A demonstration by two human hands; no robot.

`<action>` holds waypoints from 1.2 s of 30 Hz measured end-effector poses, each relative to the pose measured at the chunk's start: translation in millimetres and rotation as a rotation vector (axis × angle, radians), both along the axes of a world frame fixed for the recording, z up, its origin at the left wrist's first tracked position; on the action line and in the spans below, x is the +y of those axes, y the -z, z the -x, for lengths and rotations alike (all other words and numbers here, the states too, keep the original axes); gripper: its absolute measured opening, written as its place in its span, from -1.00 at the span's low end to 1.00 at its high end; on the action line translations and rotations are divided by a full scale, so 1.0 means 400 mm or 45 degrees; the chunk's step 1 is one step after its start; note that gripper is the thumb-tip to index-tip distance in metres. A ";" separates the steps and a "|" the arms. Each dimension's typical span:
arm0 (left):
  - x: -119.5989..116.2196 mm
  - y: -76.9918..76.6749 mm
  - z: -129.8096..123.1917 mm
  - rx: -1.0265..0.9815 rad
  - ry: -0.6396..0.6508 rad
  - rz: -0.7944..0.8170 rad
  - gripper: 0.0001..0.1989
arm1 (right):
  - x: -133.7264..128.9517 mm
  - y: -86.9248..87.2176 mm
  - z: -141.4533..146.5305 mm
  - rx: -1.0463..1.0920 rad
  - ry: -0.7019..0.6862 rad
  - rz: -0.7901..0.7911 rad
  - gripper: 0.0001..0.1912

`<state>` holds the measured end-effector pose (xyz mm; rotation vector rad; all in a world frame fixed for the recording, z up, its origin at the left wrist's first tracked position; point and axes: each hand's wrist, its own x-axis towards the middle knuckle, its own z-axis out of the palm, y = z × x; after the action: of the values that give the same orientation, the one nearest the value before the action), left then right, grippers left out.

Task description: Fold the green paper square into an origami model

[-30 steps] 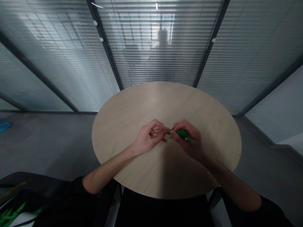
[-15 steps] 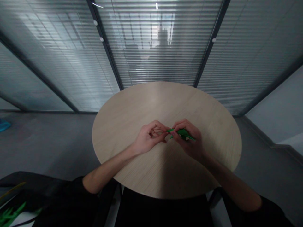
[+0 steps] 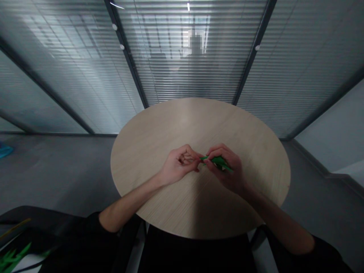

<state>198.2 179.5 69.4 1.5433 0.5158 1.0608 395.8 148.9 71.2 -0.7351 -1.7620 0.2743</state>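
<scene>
A thin, flat green piece (image 3: pixel 219 161) with pointed edges, perhaps folded, is held between my two hands above the table. My right hand (image 3: pixel 231 169) closes round its wider part, thumb and fingertips pinching near its left end. With thumb and index finger together, my left hand (image 3: pixel 179 163) pinches the narrow left tip. The fingers cover much of the piece, and I cannot make out its exact kind. Both hands are close together, over the middle of the round wooden table (image 3: pixel 159 125).
Glass partitions with blinds (image 3: pixel 182 81) stand behind the table, with a blurred figure beyond them. At the lower left, green leaf-like strips (image 3: pixel 15 258) and a white item (image 3: pixel 28 262) lie on a dark surface. A blue object (image 3: pixel 5 151) is on the floor at the far left.
The green piece has tilted slightly within my fingers, and its left tip sits a little lower. Both hands keep nearly the same place and pinch.
</scene>
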 end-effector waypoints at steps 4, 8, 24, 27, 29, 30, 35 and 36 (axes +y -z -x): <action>-0.001 0.001 0.002 0.050 -0.021 -0.007 -0.80 | 0.002 0.002 0.001 0.013 0.008 -0.010 -0.89; -0.002 0.001 0.002 0.074 -0.033 -0.054 -0.78 | 0.003 0.002 0.002 0.021 0.021 -0.007 -0.88; -0.005 -0.012 -0.005 0.033 0.005 0.015 -0.72 | 0.003 0.004 0.001 0.018 0.016 0.000 -0.87; -0.004 -0.009 -0.003 0.035 0.012 -0.004 -0.74 | 0.004 0.006 0.001 0.020 0.021 0.010 -0.87; -0.002 -0.006 -0.002 0.020 0.029 -0.031 -0.75 | 0.005 0.008 -0.001 0.028 0.025 0.010 -0.87; -0.001 -0.004 -0.001 0.009 0.038 -0.045 -0.75 | 0.005 0.009 -0.001 0.026 0.024 0.010 -0.87; -0.002 -0.007 0.002 0.028 0.043 -0.065 -0.75 | 0.006 0.011 -0.002 0.025 0.018 0.017 -0.87; -0.003 -0.009 0.002 0.041 0.043 -0.066 -0.75 | 0.006 0.011 -0.002 0.026 0.017 0.021 -0.87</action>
<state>197.4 178.2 72.9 1.6116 0.4864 1.0320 396.4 151.1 66.7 -0.7531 -1.7372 0.2867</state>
